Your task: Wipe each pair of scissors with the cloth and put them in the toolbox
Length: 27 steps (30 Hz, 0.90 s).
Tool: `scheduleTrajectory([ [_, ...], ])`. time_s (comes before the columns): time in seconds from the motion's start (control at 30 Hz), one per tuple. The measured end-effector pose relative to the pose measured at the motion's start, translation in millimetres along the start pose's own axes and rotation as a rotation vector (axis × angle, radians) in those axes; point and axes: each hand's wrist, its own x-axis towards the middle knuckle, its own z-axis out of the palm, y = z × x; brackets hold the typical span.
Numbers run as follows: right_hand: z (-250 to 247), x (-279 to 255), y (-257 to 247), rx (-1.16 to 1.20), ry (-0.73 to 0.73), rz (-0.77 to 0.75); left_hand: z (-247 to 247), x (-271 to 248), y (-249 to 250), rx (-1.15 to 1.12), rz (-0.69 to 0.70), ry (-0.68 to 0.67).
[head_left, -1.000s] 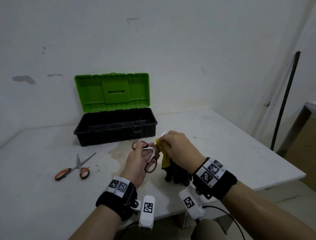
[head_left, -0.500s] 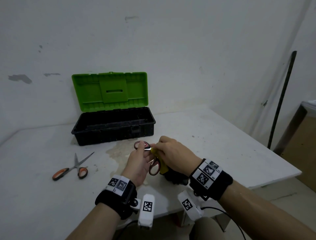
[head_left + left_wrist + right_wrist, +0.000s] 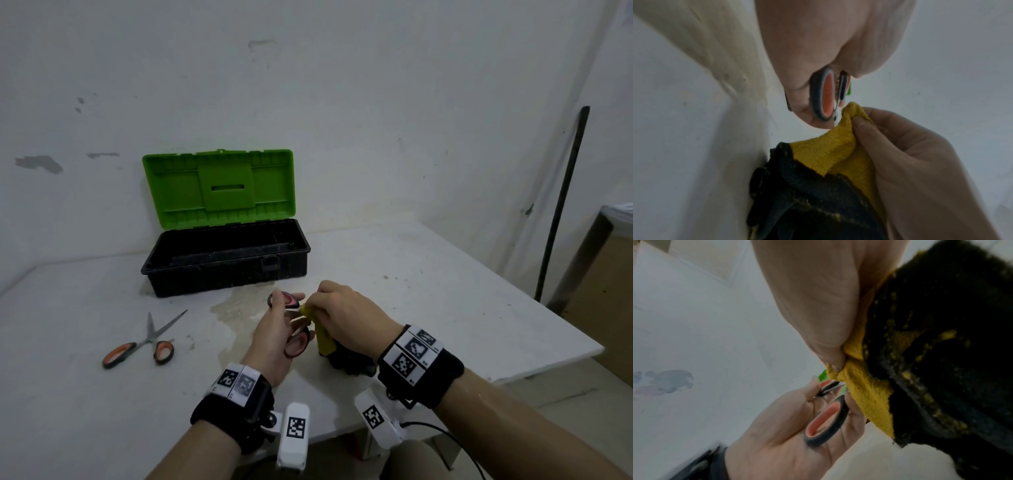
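My left hand point(image 3: 274, 339) holds a pair of scissors point(image 3: 297, 342) with black and red handles, handles point(image 3: 826, 420) lying across its palm. My right hand point(image 3: 346, 318) pinches a yellow and black cloth point(image 3: 323, 337) around the blades, close to the pivot point(image 3: 835, 117); the blades are hidden inside the cloth point(image 3: 830, 151). A second pair of scissors point(image 3: 142, 346), orange-handled and lying spread, rests on the table at the left. The toolbox point(image 3: 226, 260) stands open behind my hands, green lid point(image 3: 219, 186) upright, black tub looking empty.
The white table point(image 3: 445, 308) ends in an edge at the right and at the front. A stained patch point(image 3: 236, 305) lies between toolbox and hands. A dark pole point(image 3: 561, 202) leans on the wall at right, beside a wooden piece of furniture point(image 3: 603, 274).
My right hand slid the cloth back along the blades toward the handles; a second ago a blade tip showed past the cloth, now it is covered. The left hand kept its hold.
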Motion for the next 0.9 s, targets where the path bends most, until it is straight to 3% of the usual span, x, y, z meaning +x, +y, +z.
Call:
scheduleTrajectory([
  [0.17,15.2,-0.1,-4.8,-0.037,-0.004,-0.027,2.5,1.3,-2.5,-0.023,-0.019,0.021],
  [0.4,14.8,-3.3,-3.6,0.15,-0.024,-0.138,0.2,6.7,-2.0,-0.021,0.008,0.038],
  [0.57,11.0,2.3,5.2,0.066,0.053,0.006,4.3,5.2,0.3,0.013,0.027,0.034],
  [0.8,12.4,1.9,2.2,0.088,0.048,0.037,10.8,1.0,0.0,0.022,0.029,0.009],
  [0.9,9.2,5.0,7.9,0.093,0.122,0.08,12.0,-0.7,-1.3,0.029,0.032,0.005],
])
